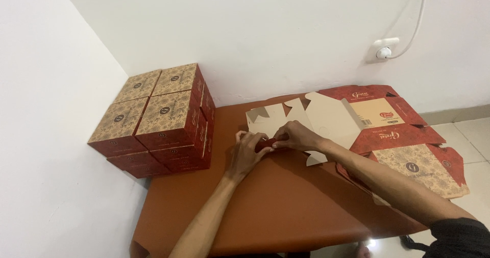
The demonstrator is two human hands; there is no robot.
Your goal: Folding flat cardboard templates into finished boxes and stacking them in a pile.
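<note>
Counter (275, 207), brown and smooth, fills the lower middle of the head view, pushed into a white wall corner. Stack of folded boxes (155, 120) sits at the counter's far left against the wall: cube-shaped, red sides, tan patterned lids each with a small round dark emblem, four on top in a two-by-two block, more layers beneath. Pile of flat box blanks (408, 140) lies on the right end, overhanging the edge, printed side up: red panels, one plain tan panel with a small red mark and a barcode strip, one tan patterned panel with a round emblem. Unfolded blank (321, 116) lies between stack and pile, pale unprinted side up, flaps spread toward the wall, partly overlapping the pile. Wall socket (384, 51), white, sits high on the right wall with a white cable (416, 28) running up from it. Tiled floor (472, 135) shows at far right.

Left hand (246, 150) and right hand (298, 135) meet at the near edge of the unfolded blank, fingers curled and pinched together on a red flap (264, 144) of it. Both hands are closed on that flap, touching each other. Right forearm crosses over the pile's near corner; a dark sleeve (459, 235) shows at lower right.
</note>
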